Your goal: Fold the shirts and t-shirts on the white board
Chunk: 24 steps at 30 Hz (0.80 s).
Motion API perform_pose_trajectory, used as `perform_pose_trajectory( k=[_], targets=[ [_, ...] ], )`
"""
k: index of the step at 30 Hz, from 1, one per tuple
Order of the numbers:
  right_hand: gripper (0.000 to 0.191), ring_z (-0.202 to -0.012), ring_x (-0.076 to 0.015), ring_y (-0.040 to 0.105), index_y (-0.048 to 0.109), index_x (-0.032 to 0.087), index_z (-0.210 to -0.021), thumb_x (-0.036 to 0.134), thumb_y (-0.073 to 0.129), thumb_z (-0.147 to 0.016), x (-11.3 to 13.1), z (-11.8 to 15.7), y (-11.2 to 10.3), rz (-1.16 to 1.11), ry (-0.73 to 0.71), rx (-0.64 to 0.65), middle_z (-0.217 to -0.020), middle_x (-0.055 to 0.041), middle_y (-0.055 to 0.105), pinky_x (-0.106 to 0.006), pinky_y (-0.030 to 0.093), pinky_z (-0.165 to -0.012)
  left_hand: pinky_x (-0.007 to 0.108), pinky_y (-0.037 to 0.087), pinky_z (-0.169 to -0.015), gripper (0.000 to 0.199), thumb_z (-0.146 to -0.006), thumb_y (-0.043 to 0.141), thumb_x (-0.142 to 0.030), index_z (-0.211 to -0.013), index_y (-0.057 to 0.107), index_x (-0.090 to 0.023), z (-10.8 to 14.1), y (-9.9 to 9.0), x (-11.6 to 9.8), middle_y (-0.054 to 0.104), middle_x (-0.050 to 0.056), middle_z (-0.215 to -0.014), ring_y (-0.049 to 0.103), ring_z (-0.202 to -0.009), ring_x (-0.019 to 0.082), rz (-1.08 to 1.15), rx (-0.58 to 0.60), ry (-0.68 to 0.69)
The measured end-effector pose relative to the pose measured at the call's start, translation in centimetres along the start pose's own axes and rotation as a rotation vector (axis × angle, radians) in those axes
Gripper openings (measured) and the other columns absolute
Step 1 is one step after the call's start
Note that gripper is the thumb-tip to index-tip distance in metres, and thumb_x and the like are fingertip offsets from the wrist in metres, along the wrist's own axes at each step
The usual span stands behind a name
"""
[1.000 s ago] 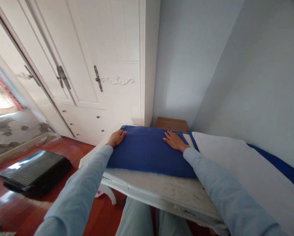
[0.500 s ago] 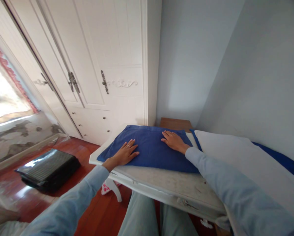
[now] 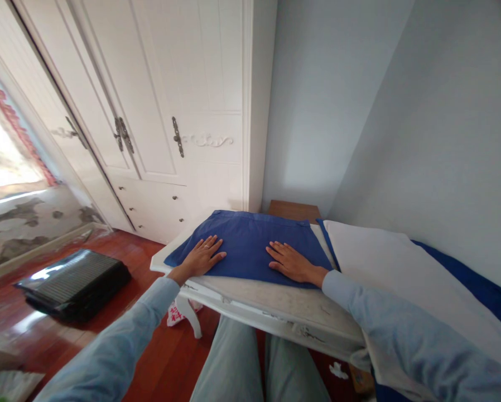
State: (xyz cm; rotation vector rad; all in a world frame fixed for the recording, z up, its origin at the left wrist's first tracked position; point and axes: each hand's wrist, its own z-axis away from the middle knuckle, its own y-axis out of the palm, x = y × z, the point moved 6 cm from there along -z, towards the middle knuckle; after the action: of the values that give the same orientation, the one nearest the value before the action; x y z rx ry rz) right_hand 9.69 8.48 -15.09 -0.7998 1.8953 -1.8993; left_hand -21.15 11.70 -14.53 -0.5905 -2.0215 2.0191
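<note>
Bench (image 3: 271, 297) up front, blue cloth (image 3: 248, 237) lying across its top, left hand (image 3: 199, 259) and right hand (image 3: 293, 264) both palm-down on it, fingers spread, smoothing looks the step in hand, and any next stroke calls for light, even pressure

The cloth (image 3: 250, 231) is lying on the table (image 3: 271, 298), with the sheet (image 3: 384, 262) lying to its right. The wardrobe (image 3: 204, 72) is standing at the far left. The box (image 3: 77, 285) is sitting on the floor (image 3: 164, 357), left of the table. The stand (image 3: 294, 210) is sitting behind the cloth.
</note>
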Motion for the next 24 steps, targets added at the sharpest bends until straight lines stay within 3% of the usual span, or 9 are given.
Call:
perform_pose_trajectory(
  k=[9,18,24],
  targets=[
    [0.079,-0.154,-0.0317,0.028,0.038,0.016,-0.158,0.068,0.018,-0.102,-2.2,4.2,0.2,0.015,0.071,-0.049,-0.164,-0.0173,0.033,-0.057,0.025,-0.124,0.046,0.023,-0.125,0.071,-0.102,0.027,-0.061,-0.155,0.044,-0.017,4.7,-0.1,5.2,0.036,0.013,-0.164,0.028,-0.154,0.026,-0.048,-0.124,-0.091],
    [0.080,-0.153,-0.0335,0.030,0.040,0.015,-0.157,0.068,0.019,-0.102,-1.1,4.7,-0.4,-0.001,0.097,-0.043,-0.164,-0.0184,0.034,-0.057,0.027,-0.123,0.049,0.032,-0.122,0.063,-0.101,0.034,-0.055,-0.150,0.051,-0.019,7.2,-0.6,6.6,0.046,0.014,-0.158,0.039,-0.149,0.029,-0.033,-0.250,-0.106],
    [0.079,-0.154,-0.0351,0.027,0.039,0.013,-0.157,0.067,0.022,-0.102,2.3,6.4,0.0,-0.036,0.158,-0.052,-0.164,-0.0195,0.032,-0.059,0.025,-0.124,0.052,0.037,-0.117,0.055,-0.099,0.034,-0.053,-0.138,0.062,-0.026,7.7,-1.3,8.5,0.061,0.011,-0.146,0.047,-0.144,0.031,-0.029,-0.301,-0.132]
  ],
)
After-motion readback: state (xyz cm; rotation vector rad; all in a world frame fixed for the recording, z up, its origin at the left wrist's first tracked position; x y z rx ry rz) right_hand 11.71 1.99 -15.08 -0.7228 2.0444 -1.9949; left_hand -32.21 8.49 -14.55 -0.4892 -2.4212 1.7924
